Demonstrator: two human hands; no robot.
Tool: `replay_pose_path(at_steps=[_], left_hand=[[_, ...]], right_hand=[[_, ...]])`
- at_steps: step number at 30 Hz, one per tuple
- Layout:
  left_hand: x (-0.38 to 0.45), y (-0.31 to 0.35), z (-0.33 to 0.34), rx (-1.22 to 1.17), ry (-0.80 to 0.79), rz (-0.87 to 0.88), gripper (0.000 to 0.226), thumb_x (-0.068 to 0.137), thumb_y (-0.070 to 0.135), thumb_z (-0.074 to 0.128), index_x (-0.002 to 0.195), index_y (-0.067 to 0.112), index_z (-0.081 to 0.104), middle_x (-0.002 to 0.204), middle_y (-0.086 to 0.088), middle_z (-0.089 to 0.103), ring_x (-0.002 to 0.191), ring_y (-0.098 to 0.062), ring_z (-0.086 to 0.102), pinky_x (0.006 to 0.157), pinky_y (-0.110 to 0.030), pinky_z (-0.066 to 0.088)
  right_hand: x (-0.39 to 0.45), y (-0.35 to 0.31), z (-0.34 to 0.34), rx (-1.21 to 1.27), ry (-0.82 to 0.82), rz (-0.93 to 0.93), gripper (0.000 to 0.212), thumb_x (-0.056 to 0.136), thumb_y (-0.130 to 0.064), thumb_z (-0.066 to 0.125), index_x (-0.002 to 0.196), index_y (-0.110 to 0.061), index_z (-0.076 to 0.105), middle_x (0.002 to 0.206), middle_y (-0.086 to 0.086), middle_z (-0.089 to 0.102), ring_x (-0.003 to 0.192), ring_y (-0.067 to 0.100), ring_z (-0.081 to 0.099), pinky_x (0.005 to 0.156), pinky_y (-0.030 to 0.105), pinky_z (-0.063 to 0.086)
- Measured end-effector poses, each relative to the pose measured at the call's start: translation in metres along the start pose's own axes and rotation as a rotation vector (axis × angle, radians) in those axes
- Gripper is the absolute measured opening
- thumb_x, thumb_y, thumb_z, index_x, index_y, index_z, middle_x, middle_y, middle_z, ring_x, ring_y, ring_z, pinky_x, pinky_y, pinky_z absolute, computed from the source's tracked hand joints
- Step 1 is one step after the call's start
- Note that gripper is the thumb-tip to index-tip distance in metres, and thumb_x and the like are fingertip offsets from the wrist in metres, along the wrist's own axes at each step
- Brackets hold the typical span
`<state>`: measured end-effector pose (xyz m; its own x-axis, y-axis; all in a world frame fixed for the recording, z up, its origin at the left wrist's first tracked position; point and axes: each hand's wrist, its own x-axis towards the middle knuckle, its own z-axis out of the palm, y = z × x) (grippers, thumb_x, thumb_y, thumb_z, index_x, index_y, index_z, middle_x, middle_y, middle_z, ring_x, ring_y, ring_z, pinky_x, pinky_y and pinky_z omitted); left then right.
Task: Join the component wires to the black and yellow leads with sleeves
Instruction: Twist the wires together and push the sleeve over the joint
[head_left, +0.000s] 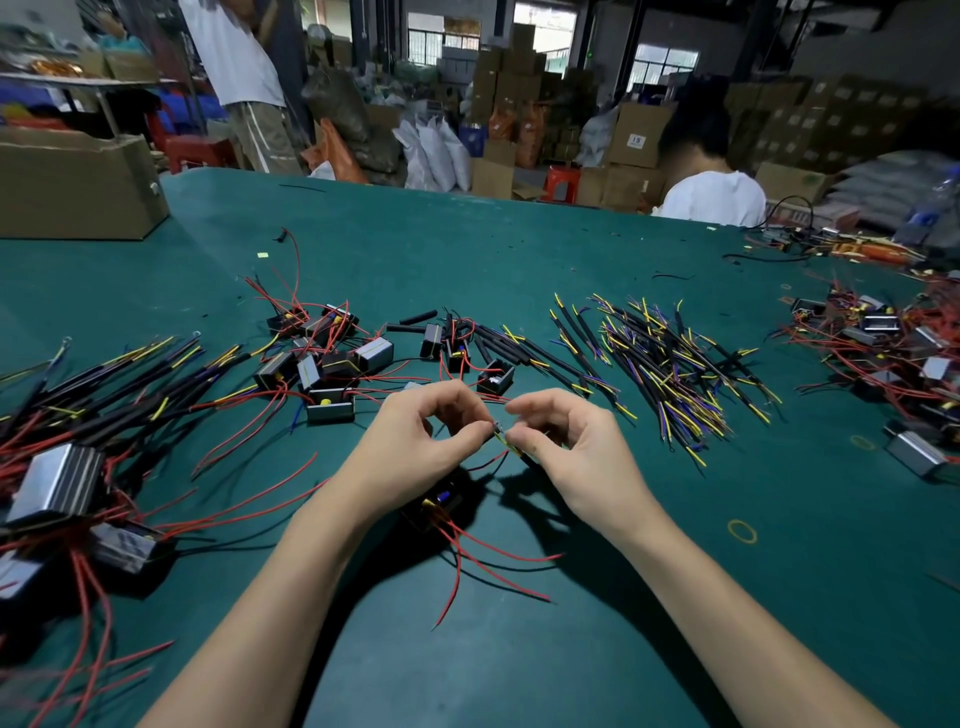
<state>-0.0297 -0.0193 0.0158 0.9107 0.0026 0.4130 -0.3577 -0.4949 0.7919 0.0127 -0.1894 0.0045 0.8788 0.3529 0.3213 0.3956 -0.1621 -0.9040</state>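
Observation:
Above the green table (675, 597) my left hand (415, 441) pinches a thin wire end between thumb and forefinger. My right hand (566, 441) pinches a black and yellow lead (511, 448) right beside it; the two ends meet between my fingertips. Below my hands a small black component (441, 506) with a yellow and a blue part hangs or rests, several red wires (483, 551) trailing from it toward me. A heap of loose black and yellow leads (670, 358) lies to the right.
More components with red wires (322, 358) lie behind my hands. A pile of joined ones (67, 467) sits at the left, another (893, 353) at far right. A cardboard box (78, 182) stands at back left. Two people are beyond the table, one seated (711, 197).

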Motion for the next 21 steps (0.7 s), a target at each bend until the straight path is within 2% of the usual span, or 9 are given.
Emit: replay_pose_path(at_steps=[2, 4, 6, 11, 13, 17, 21], left_hand=[[-0.0002, 0.0006, -0.0005, 0.039, -0.008, 0.015, 0.012, 0.083, 0.004, 0.068, 0.075, 0.014, 0.067, 0.063, 0.010, 0.059, 0.050, 0.006, 0.048, 0.054, -0.003, 0.034], [-0.0003, 0.0009, -0.0010, 0.053, -0.015, 0.025, 0.010, 0.082, 0.004, 0.068, 0.076, 0.011, 0.068, 0.063, 0.011, 0.059, 0.051, 0.007, 0.048, 0.054, -0.003, 0.034], [-0.0005, 0.0008, -0.0013, 0.051, -0.017, 0.032, 0.009, 0.082, 0.004, 0.068, 0.077, 0.011, 0.068, 0.063, 0.011, 0.059, 0.052, 0.007, 0.049, 0.055, -0.002, 0.034], [0.0000, 0.0010, -0.0021, 0.065, -0.019, 0.050, 0.010, 0.081, 0.004, 0.069, 0.076, 0.012, 0.068, 0.065, 0.008, 0.059, 0.057, 0.003, 0.050, 0.058, -0.005, 0.034], [0.0008, 0.0003, -0.0013, 0.090, -0.014, 0.052, 0.009, 0.081, 0.004, 0.069, 0.076, 0.012, 0.067, 0.065, 0.009, 0.057, 0.059, 0.002, 0.049, 0.058, -0.005, 0.034], [0.0013, -0.0031, 0.0042, 0.118, 0.057, 0.016, 0.011, 0.083, 0.007, 0.066, 0.076, 0.015, 0.064, 0.066, 0.012, 0.056, 0.060, 0.003, 0.048, 0.059, -0.008, 0.034], [0.0014, -0.0048, 0.0050, 0.129, 0.044, 0.023, 0.009, 0.081, 0.007, 0.068, 0.075, 0.013, 0.064, 0.069, 0.008, 0.058, 0.053, 0.008, 0.046, 0.055, -0.010, 0.032]], right_hand=[[-0.0002, 0.0003, -0.0002, -0.015, -0.017, 0.003, 0.019, 0.082, -0.009, 0.072, 0.092, -0.025, 0.068, 0.079, -0.002, 0.069, 0.075, 0.025, 0.060, 0.079, 0.046, 0.048], [-0.0001, 0.0002, -0.0005, -0.040, -0.029, 0.000, 0.018, 0.083, -0.008, 0.071, 0.085, -0.026, 0.071, 0.078, 0.000, 0.070, 0.072, 0.017, 0.059, 0.077, 0.045, 0.048], [0.0001, 0.0004, -0.0009, -0.053, -0.031, 0.003, 0.019, 0.083, -0.009, 0.071, 0.078, -0.027, 0.072, 0.077, 0.003, 0.071, 0.070, 0.016, 0.057, 0.073, 0.043, 0.048], [-0.0002, 0.0009, -0.0014, -0.040, -0.034, 0.010, 0.017, 0.083, -0.009, 0.071, 0.074, -0.025, 0.071, 0.070, -0.004, 0.068, 0.064, 0.006, 0.053, 0.066, 0.032, 0.043], [0.0001, -0.0002, -0.0011, -0.031, -0.046, 0.011, 0.017, 0.083, -0.008, 0.071, 0.077, -0.024, 0.071, 0.071, -0.005, 0.067, 0.065, 0.005, 0.054, 0.067, 0.030, 0.044], [-0.0004, -0.0019, -0.0013, -0.039, -0.074, 0.006, 0.020, 0.083, -0.008, 0.070, 0.094, -0.024, 0.067, 0.075, -0.009, 0.067, 0.074, 0.015, 0.059, 0.076, 0.042, 0.046], [-0.0013, -0.0016, -0.0018, -0.024, -0.053, 0.015, 0.024, 0.083, -0.008, 0.070, 0.098, -0.023, 0.061, 0.072, -0.010, 0.066, 0.074, 0.009, 0.059, 0.077, 0.042, 0.045]])
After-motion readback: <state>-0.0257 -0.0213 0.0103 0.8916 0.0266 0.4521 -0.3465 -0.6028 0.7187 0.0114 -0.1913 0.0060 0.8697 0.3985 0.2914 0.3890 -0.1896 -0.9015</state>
